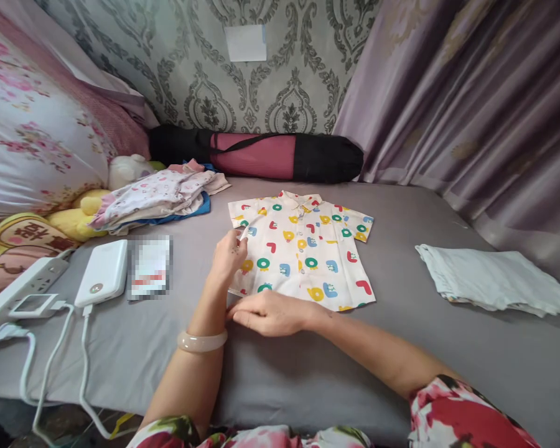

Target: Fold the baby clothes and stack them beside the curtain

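A small white short-sleeved shirt (326, 261) with a collar and a print of coloured letters lies spread flat on the grey sheet, collar away from me. My left hand (230, 256), with a pale bangle (202, 341) on its wrist, is closed on the shirt's left side just below the sleeve, where the cloth is pinched up a little. At the lower left corner of the hem is my right hand (271, 313), palm down, its fingers and thumb drawn together on the cloth. Its fingertips are partly hidden behind my left wrist.
Folded pale clothes (494, 280) lie at the right. At the left are a pile of clothes (163, 193), a white power bank (103, 272), a blurred packet (150, 267) and a power strip (25, 292) with cables. A rolled mat bag (256, 155) lies along the wall.
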`<action>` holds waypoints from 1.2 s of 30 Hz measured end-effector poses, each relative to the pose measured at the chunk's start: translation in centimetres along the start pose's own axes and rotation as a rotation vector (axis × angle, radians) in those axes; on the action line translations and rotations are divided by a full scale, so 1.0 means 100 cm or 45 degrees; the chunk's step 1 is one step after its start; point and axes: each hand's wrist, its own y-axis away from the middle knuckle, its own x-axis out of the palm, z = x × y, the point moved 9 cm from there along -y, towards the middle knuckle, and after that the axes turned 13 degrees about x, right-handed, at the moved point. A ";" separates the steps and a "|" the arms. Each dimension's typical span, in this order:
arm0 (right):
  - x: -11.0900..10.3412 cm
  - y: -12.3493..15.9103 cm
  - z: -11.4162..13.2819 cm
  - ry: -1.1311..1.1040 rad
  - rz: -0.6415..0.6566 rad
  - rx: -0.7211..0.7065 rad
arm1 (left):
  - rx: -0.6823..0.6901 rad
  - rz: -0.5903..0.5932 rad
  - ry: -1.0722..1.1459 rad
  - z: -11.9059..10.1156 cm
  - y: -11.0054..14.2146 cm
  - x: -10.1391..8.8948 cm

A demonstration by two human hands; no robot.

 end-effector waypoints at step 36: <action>-0.067 0.134 -0.112 0.557 -0.459 0.593 | 0.977 0.925 -0.340 -0.159 0.021 0.098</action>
